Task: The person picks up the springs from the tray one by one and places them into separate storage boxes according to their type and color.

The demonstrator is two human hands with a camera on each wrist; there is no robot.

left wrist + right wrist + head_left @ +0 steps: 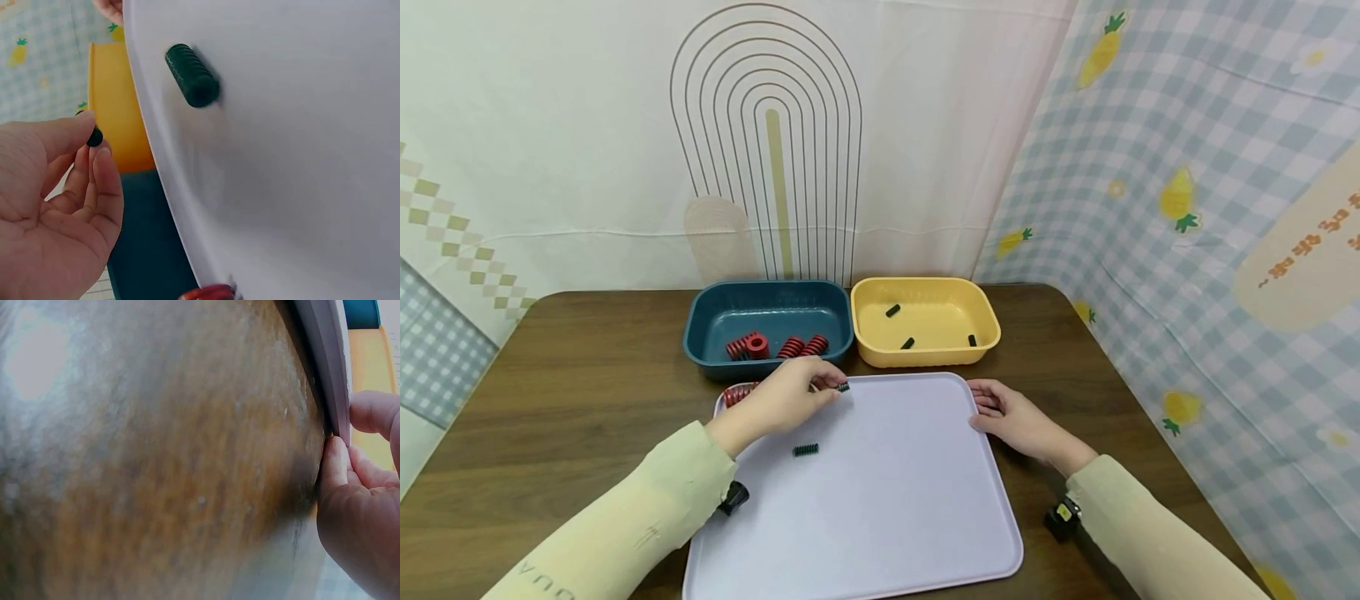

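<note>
My left hand (788, 397) pinches a small dark green coil spring (843, 387) between thumb and fingertips, over the far edge of the pale lilac tray (910, 492). In the left wrist view, the end of this spring shows between the fingers. A second green spring (806, 450) lies on the tray, nearer to me. At the tray's far left corner is some red springwork (739, 393), partly hidden by the left hand. My right hand (1021, 423) grips the tray's right rim near its far corner, thumb on one side and fingers on the other.
Behind the tray stand a dark blue bin (700, 333) with several red springs (757, 346) and, touching it on the right, a yellow bin (925, 358) with three green springs (892, 310). All rest on a brown wooden table (572, 400), with patterned cloth (925, 150) hanging behind.
</note>
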